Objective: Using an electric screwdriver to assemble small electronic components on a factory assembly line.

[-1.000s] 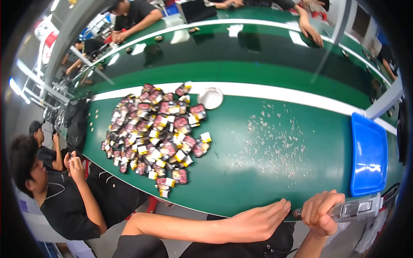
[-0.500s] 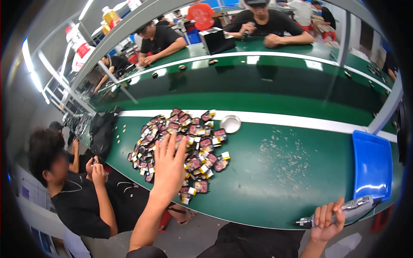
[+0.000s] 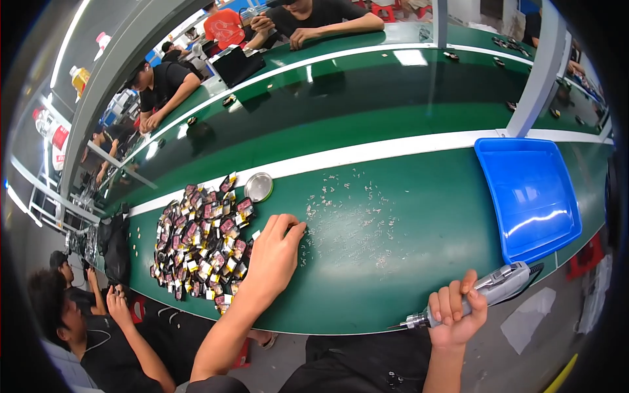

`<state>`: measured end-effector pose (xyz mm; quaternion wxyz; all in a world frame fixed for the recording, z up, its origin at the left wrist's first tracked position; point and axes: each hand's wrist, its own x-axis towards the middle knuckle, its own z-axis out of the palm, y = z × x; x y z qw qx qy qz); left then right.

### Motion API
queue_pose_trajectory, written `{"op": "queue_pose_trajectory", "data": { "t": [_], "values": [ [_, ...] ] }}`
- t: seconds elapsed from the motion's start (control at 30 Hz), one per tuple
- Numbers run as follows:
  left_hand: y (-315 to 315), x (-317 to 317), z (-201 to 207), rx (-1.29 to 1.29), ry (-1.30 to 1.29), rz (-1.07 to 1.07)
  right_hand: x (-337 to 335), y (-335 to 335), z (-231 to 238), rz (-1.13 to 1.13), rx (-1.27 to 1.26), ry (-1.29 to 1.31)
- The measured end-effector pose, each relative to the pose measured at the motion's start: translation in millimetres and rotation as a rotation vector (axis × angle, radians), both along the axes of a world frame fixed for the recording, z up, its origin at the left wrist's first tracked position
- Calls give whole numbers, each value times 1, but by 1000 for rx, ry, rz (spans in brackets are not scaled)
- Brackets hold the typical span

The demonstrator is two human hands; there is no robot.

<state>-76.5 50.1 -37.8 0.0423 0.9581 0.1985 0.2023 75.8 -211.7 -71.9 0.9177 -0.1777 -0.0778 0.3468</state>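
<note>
My right hand (image 3: 457, 310) grips a grey electric screwdriver (image 3: 496, 284) near the table's front edge, its thin bit pointing left. My left hand (image 3: 276, 254) is over the green table between a heap and scattered bits, fingers curled together; whatever they hold, if anything, is hidden. The heap of small black parts (image 3: 196, 242) with reddish faces and white-and-yellow tabs lies left of this hand, which covers its right edge. Many tiny pale screw-like pieces (image 3: 354, 223) are strewn to its right. A round shallow metal dish (image 3: 259, 187) stands behind the heap.
A blue plastic tray (image 3: 532, 196) lies at the right. Beyond a white rail (image 3: 367, 152) runs a dark green belt (image 3: 314, 111) carrying a few small parts. Grey frame posts (image 3: 538, 78) rise at the back right. Co-workers sit at the left and across the belt.
My view has swung to the right. My left hand has left the heap, moved right and curled its spread fingers. The right hand still holds the screwdriver.
</note>
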Motion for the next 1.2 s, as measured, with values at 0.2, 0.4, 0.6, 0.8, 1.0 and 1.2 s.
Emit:
{"op": "queue_pose_trajectory", "data": {
  "t": [0.2,0.4,0.6,0.8,1.0,1.2],
  "values": [
    [5,1,0,103,120,-99,1,-1,2,9,39,-8],
    [18,7,-8,135,12,-109,3,-1,-1,25,21,-19],
    [19,5,-6,62,-38,-35,0,-1,0,27,18,-26],
    [17,7,-3,27,-95,-63,2,1,-1,27,12,-20],
    [-12,17,6,-167,-253,-137,5,-12,2,-8,-18,-34],
    [-73,-13,6,-447,-311,-94,-9,5,7,-1,-57,86]
  ]
}}
